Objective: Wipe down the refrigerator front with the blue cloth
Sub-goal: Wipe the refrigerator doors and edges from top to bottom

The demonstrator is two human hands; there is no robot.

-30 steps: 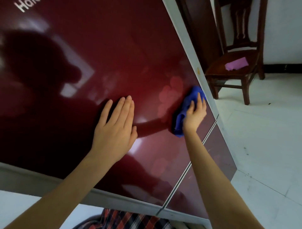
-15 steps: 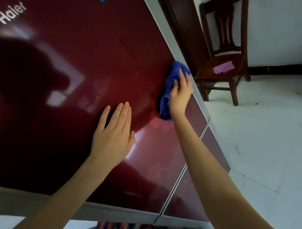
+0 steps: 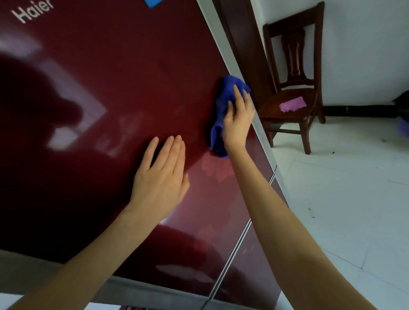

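Note:
The glossy dark-red refrigerator front [image 3: 124, 73] fills the left and middle of the head view, tilted, with a white brand name at the top left. My right hand [image 3: 238, 120] presses the crumpled blue cloth [image 3: 221, 115] flat against the door, close to its grey right edge. The cloth sticks out above and below the hand. My left hand [image 3: 160, 177] lies flat on the door with fingers together, lower and to the left of the cloth, holding nothing.
A dark wooden chair [image 3: 294, 73] stands right of the fridge with a pink cloth [image 3: 292, 104] on its seat. A dark wooden panel [image 3: 245, 44] runs beside the fridge's grey edge. White tiled floor [image 3: 345, 199] spreads at the right. A blue sticker [image 3: 153, 2] sits at the door's top.
My right hand has slid the blue cloth upward along the door's right edge. My left hand has stayed flat on the door. The view has shifted slightly.

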